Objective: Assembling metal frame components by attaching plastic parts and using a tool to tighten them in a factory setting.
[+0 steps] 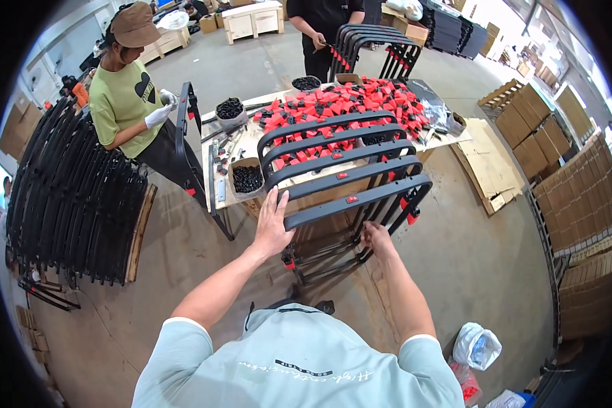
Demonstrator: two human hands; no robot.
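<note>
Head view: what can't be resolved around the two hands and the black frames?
- Right hand: fingertips tucked behind the nearest black frame, grip unclear.
- Left hand: palm hidden, only its back shows on the frame's bar.
- Frame lower legs: hidden behind the forearms and each other.
- Black parts in the small bin: too small to identify.
- Work table: surface mostly buried under red parts.

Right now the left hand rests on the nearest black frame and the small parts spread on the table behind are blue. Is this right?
Not quite. The left hand does rest on the nearest black frame, but the small parts spread on the table behind are red, not blue. The head view shows this.
</note>
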